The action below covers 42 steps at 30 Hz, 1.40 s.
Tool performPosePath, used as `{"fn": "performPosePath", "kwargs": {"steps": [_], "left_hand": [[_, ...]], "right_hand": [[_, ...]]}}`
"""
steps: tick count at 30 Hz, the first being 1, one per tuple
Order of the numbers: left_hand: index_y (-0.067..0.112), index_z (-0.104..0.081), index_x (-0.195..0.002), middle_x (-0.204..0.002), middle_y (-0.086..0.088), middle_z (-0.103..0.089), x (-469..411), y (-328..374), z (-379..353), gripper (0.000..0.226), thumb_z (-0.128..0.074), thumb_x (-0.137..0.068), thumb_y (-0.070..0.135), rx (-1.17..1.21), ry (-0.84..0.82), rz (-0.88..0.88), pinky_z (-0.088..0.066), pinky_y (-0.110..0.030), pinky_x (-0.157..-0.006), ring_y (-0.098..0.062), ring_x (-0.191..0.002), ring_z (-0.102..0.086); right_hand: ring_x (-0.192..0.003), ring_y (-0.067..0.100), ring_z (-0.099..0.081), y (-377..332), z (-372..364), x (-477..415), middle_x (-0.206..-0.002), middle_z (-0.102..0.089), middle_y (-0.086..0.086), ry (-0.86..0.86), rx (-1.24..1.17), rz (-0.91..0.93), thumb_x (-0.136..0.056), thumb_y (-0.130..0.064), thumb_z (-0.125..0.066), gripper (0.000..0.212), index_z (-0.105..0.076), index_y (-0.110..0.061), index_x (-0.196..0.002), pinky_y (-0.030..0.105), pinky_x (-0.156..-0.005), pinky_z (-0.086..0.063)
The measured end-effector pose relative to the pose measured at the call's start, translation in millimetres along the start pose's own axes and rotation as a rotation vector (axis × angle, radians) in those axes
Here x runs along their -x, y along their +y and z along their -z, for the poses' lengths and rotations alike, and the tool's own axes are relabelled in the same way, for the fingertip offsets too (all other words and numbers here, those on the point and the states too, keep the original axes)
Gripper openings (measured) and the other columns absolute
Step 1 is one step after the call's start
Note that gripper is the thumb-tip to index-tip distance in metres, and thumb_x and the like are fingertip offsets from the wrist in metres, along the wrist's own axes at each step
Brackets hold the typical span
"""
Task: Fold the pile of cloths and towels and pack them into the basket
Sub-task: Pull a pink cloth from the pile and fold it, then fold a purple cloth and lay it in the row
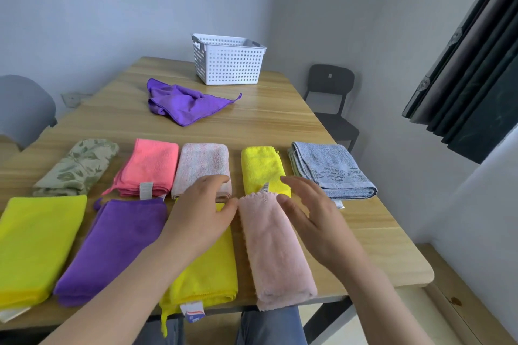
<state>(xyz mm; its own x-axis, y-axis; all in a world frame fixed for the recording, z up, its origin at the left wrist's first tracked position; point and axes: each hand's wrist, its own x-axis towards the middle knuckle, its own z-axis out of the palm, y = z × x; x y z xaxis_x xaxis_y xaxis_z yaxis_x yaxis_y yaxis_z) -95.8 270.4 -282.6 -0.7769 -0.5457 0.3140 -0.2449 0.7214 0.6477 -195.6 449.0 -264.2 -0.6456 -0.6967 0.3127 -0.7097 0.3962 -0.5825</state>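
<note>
Wood-grain table (280,120), pale laminate with a rounded corner. Grey walls, dark curtain (476,64) at 2 o'clock, black chair (330,98) at 1 o'clock.

Task items: white basket (228,64) stands at 12 o'clock on the far end. It is rigid plastic with perforated walls, and nothing shows above its rim. The loose purple cloth (182,103) lies crumpled just short of it at 11 o'clock, the only piece not folded.

Far row, 9 to 3 o'clock: leaf-print cloth (75,168), coral cloth (151,168), mottled pink towel (200,165), small yellow cloth (260,168), blue towel (330,168) with a woven border. The near row holds more folded yellow and purple microfibre.

Pink plush towel (272,249) lies at 5 o'clock as a long narrow fold. Its pile is thick and fuzzy, and its near end overhangs the table edge.

Hands: left hand (201,210) and right hand (311,221) flank the towel's far end, fingers straight and spread, gripping nothing. The left fingertips and right thumb appear to touch its edges.

Judged step: squaring up this fold. Press with flat palms from the middle outward, since plush springs back and the layers creep. Nudge the long edges parallel to the neighbouring yellow fold, and draw the piece inward so that it does not slide off. The loose purple cloth seems next.
</note>
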Motion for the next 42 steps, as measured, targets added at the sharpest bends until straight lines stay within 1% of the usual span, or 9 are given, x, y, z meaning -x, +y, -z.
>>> {"fn": "performPosePath", "kwargs": {"steps": [4, 7, 9, 15, 20, 28, 32, 38, 42], "left_hand": [[0.016, -0.056, -0.125, -0.131, 0.001, -0.056, -27.4, -16.3, 16.9, 0.042, -0.065, -0.085, 0.025, 0.084, -0.007, 0.045, -0.040, -0.032, -0.101, -0.016, -0.123, -0.051], [0.015, -0.058, -0.122, -0.126, 0.000, -0.059, -54.9, -32.8, 28.4, 0.038, -0.065, -0.085, 0.020, 0.131, 0.000, 0.071, -0.042, -0.036, -0.100, -0.017, -0.118, -0.053], [0.015, -0.060, -0.119, -0.122, 0.000, -0.061, -78.4, -48.1, 36.6, 0.035, -0.065, -0.085, 0.019, 0.120, 0.028, 0.078, -0.043, -0.036, -0.100, -0.016, -0.114, -0.056], [0.015, -0.066, -0.104, -0.102, 0.003, -0.069, -146.5, -88.1, 44.1, 0.031, -0.066, -0.078, 0.031, 0.083, 0.074, 0.037, -0.050, -0.031, -0.088, -0.012, -0.093, -0.065], [0.010, -0.068, -0.091, -0.085, 0.000, -0.069, -206.7, -122.5, 33.9, 0.013, -0.070, -0.079, 0.011, 0.020, 0.114, 0.065, -0.052, -0.028, -0.078, -0.013, -0.077, -0.065], [0.009, -0.064, -0.111, -0.115, -0.009, -0.063, -275.7, -167.3, 5.3, 0.036, -0.072, -0.080, 0.024, -0.352, -0.009, 0.096, -0.044, -0.034, -0.089, -0.026, -0.108, -0.058], [0.009, -0.064, -0.109, -0.113, -0.010, -0.059, -290.5, -180.0, -4.6, 0.030, -0.066, -0.084, 0.025, -0.460, -0.088, 0.123, -0.044, -0.032, -0.080, -0.028, -0.100, -0.059], [0.011, -0.068, -0.090, -0.107, -0.012, -0.056, -302.3, -177.5, -7.0, 0.013, -0.056, -0.087, 0.013, -0.492, -0.074, 0.117, -0.045, -0.035, -0.075, -0.033, -0.091, -0.061], [0.010, -0.063, -0.086, -0.102, -0.008, -0.054, -296.5, -167.6, -4.0, 0.011, -0.053, -0.088, 0.013, -0.371, -0.011, 0.029, -0.047, -0.037, -0.075, -0.032, -0.088, -0.061]], "right_hand": [[-0.104, -0.008, -0.044, -4.8, -5.0, -35.1, -0.131, -0.051, -0.015, -0.034, 0.028, 0.059, -0.095, -0.047, -0.044, 0.043, -0.051, -0.026, -0.132, 0.006, -0.085, -0.035], [-0.096, 0.003, -0.053, -8.2, -10.5, -67.7, -0.128, -0.054, -0.014, -0.060, 0.050, 0.091, -0.095, -0.042, -0.049, 0.040, -0.054, -0.024, -0.130, 0.007, -0.080, -0.040], [-0.098, 0.012, -0.057, -10.1, -16.9, -95.4, -0.127, -0.056, -0.012, -0.064, 0.052, 0.101, -0.095, -0.038, -0.052, 0.036, -0.056, -0.024, -0.128, 0.015, -0.081, -0.042], [-0.108, 0.008, -0.055, 0.9, -49.1, -183.7, -0.124, -0.060, -0.008, -0.127, 0.074, 0.156, -0.094, -0.033, -0.055, 0.033, -0.059, -0.021, -0.124, 0.020, -0.092, -0.043], [-0.112, 0.007, -0.053, 17.4, -74.7, -241.8, -0.123, -0.060, -0.005, -0.188, 0.111, 0.134, -0.093, -0.034, -0.056, 0.034, -0.058, -0.022, -0.125, 0.019, -0.090, -0.041], [-0.110, 0.009, -0.055, 43.4, -104.4, -293.9, -0.122, -0.061, -0.004, -0.217, 0.109, 0.124, -0.091, -0.032, -0.058, 0.034, -0.058, -0.023, -0.124, 0.024, -0.091, -0.044], [-0.109, 0.009, -0.055, 54.4, -106.2, -302.6, -0.121, -0.061, -0.004, -0.224, 0.116, 0.124, -0.091, -0.032, -0.058, 0.034, -0.058, -0.023, -0.124, 0.027, -0.092, -0.045], [-0.108, 0.009, -0.055, 59.3, -107.3, -303.6, -0.121, -0.062, -0.005, -0.234, 0.115, 0.141, -0.091, -0.029, -0.059, 0.033, -0.059, -0.021, -0.123, 0.027, -0.092, -0.045], [-0.108, 0.010, -0.056, 54.4, -105.5, -303.5, -0.123, -0.061, -0.005, -0.228, 0.109, 0.159, -0.092, -0.029, -0.059, 0.035, -0.057, -0.020, -0.125, 0.027, -0.091, -0.045]]}}
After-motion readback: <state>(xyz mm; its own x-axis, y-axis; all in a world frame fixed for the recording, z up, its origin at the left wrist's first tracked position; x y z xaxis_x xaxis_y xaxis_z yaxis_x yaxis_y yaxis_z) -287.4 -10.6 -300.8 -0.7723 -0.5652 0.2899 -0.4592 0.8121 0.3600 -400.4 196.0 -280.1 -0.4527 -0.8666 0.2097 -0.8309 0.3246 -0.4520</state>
